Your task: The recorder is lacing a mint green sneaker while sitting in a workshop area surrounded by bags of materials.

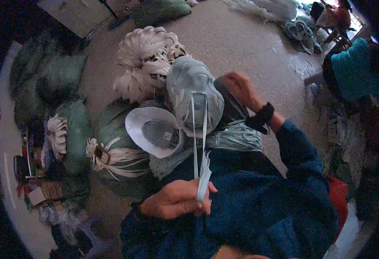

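The left hand (178, 199) is closed in a fist around the ends of a pale blue shoelace (199, 149), which runs taut up to a light blue sneaker (194, 93) held above the person's lap. The right hand (238, 88) reaches behind the sneaker's far side and grips it there; its fingers are mostly hidden by the shoe, so how far they curl cannot be told. A black wristband (262, 116) sits on that wrist. Just beside the sneaker, lower left, lies a second shoe (155, 131) tipped so that its grey insole shows. A bundle of pale teal laces (235, 137) rests under the right forearm. Bunches of white laces (144, 60) lie beyond on the beige floor (245, 47), with green bags (75, 129) to the left.
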The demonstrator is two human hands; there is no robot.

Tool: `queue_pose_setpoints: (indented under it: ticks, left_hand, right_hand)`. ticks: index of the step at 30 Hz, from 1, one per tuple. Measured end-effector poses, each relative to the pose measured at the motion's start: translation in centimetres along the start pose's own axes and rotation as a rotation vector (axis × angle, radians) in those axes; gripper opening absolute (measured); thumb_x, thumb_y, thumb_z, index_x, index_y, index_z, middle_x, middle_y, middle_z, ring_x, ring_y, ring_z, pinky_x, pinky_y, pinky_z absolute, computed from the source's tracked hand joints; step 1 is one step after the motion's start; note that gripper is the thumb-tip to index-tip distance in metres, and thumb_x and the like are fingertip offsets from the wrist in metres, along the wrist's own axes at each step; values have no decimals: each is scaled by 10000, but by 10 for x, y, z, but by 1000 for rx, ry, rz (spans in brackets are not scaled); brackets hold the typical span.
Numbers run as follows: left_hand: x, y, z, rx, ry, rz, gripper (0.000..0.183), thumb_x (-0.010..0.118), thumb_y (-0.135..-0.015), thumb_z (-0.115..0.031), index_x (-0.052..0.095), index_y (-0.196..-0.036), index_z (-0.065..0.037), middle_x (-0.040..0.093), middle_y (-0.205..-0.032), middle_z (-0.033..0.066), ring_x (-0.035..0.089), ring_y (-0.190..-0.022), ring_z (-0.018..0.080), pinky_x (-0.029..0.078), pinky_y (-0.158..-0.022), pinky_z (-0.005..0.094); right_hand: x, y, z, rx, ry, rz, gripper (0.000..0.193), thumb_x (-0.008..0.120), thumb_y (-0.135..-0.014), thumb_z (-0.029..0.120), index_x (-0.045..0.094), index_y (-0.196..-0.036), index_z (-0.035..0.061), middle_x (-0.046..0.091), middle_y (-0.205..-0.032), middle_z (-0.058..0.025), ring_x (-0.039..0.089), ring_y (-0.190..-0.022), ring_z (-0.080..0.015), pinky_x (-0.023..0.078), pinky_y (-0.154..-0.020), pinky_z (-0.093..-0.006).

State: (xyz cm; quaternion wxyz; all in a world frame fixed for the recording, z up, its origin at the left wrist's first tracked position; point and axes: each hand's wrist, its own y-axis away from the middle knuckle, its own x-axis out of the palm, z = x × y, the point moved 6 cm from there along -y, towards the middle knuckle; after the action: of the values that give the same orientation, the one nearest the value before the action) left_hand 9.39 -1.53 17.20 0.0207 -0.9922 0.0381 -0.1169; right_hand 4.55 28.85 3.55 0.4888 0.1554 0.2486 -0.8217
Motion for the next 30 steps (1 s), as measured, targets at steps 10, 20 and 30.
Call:
queue_pose_setpoints:
  ticks: [10, 20, 30]
  left_hand:
    - [-10, -4, -12, 143, -195, -53, 194, 558, -933, -157, 637, -808, -32, 609, -696, 69, 624, -674, 236, 396, -995, 513]
    - [-9, -15, -17, 179, -47, -6, 223, 518, -952, -199, 625, -846, -35, 614, -728, 61, 616, -721, 236, 374, -996, 524]
    - [17, -36, -13, 105, -90, 105, 195, 493, -971, -161, 603, -901, -15, 595, -783, 65, 612, -751, 208, 342, -1033, 446]
  right_hand:
    - [1, 84, -18, 156, -183, 191, 121, 581, -926, 113, 630, -972, 12, 620, -853, -46, 556, -785, -112, 473, -711, -277]
    - [15, 87, 0, 149, -362, 357, 173, 543, -961, 110, 634, -1050, -8, 658, -950, -68, 608, -902, -143, 505, -823, -292]
    - [66, 72, 79, 244, -798, 493, 364, 500, -1003, 262, 530, -1235, -16, 659, -1047, -107, 657, -916, -179, 538, -822, -310]
